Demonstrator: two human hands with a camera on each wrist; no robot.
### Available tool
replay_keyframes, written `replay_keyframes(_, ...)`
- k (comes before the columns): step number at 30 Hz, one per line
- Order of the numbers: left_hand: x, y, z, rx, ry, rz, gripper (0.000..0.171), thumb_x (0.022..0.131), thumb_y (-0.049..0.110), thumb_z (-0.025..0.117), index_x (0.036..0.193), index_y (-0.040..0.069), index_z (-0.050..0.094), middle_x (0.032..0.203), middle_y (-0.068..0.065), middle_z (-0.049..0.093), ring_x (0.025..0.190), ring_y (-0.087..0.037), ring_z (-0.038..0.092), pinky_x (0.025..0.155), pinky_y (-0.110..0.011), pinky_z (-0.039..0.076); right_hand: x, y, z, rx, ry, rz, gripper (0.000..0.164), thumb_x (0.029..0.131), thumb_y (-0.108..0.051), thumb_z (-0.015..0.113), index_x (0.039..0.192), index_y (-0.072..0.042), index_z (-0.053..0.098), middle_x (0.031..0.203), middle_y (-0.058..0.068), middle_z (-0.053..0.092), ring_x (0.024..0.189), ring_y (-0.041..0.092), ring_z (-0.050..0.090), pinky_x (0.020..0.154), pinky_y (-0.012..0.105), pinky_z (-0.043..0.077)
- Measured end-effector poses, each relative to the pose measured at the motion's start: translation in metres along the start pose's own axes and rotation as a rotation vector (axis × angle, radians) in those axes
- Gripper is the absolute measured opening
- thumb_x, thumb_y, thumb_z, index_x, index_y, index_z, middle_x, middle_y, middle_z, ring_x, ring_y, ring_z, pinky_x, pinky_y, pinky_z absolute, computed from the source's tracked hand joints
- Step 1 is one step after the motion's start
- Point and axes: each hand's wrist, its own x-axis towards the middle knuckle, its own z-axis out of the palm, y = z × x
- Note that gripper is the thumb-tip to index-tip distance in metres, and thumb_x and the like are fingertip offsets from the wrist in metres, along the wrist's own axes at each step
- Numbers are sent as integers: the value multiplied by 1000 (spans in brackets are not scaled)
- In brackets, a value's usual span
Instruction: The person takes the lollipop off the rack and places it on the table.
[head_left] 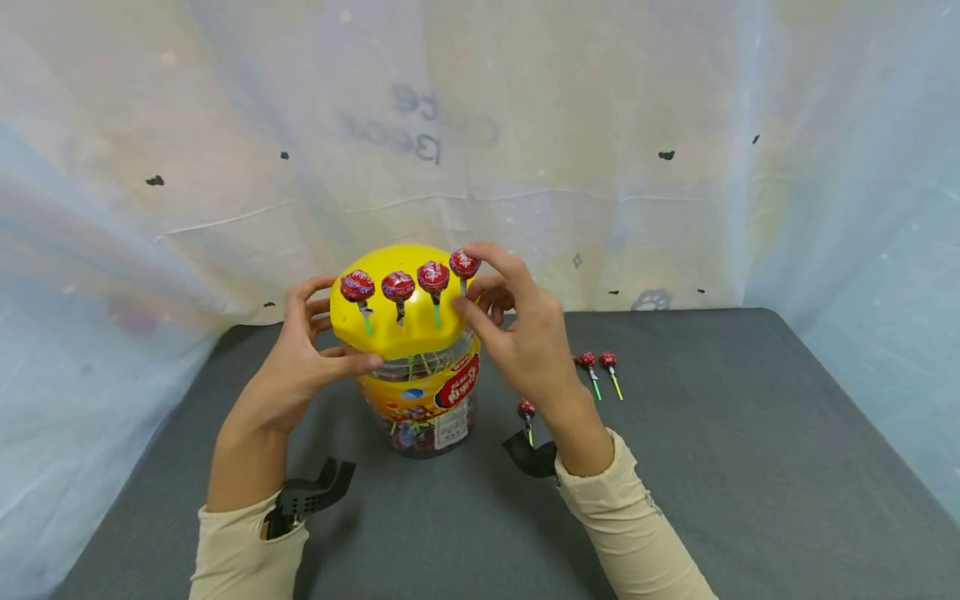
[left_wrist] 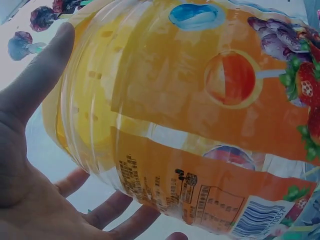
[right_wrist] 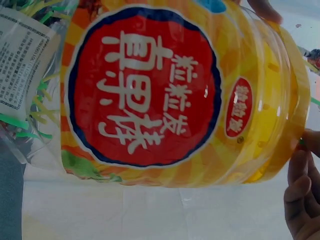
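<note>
A clear candy jar [head_left: 420, 392] with a yellow-orange label stands on the table, full of lollipops. Across its yellow domed lid [head_left: 397, 257] is a row of red-wrapped lollipops, among them one at the left [head_left: 357, 286], one beside it [head_left: 398, 287] and a third [head_left: 432, 277], sticks pointing down. My left hand [head_left: 296, 358] grips the lid's left side, thumb in front and fingers behind. At the row's right end my right hand [head_left: 525, 329] pinches another lollipop [head_left: 464, 263], forefinger at the candy, thumb by the stick. The right wrist view shows the jar's red label [right_wrist: 145, 85].
On the grey table [head_left: 720, 467], right of the jar, lie a yellow-stick lollipop [head_left: 609, 360] and a green-stick one [head_left: 587, 360]. Another lollipop [head_left: 527, 409] lies by my right wrist, partly behind its black strap [head_left: 528, 457]. A pale plastic sheet [head_left: 525, 183] hangs behind.
</note>
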Motion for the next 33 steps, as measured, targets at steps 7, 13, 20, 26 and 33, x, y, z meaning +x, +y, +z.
replay_keyframes(7,0,2,1,23,4,-10,97,86,10,77,151,30,8,150,-8,20,126,-27,35,89,-22,49,0,0,1,-15,42,-36,46,93,-14,69,135,-16,49,88,5,69,72,10,55,65,22,48)
replay_keyframes(13,1,1,1,28,4,-13,96,87,12,76,151,30,8,150,-8,21,124,-30,38,89,-24,49,1,0,0,4,45,-38,45,94,-14,69,135,-15,52,90,6,71,73,11,57,66,23,48)
replay_keyframes(20,-1,0,0,36,2,-22,97,86,12,77,152,30,7,151,-8,21,126,-30,37,90,-25,48,0,2,0,43,57,-25,44,92,-12,71,133,-14,56,92,8,75,74,12,60,66,24,47)
replay_keyframes(26,0,0,0,27,-6,-16,97,87,12,76,153,32,8,150,-8,21,127,-31,37,94,-34,47,2,6,0,114,50,-15,45,91,-10,71,133,-12,56,92,9,74,75,12,58,67,25,44)
replay_keyframes(33,0,-2,0,29,-8,-5,95,87,11,76,151,36,11,149,-7,22,126,-26,35,96,-39,44,2,7,1,136,77,-18,45,91,-8,71,133,-10,56,92,10,73,78,13,58,69,25,42)
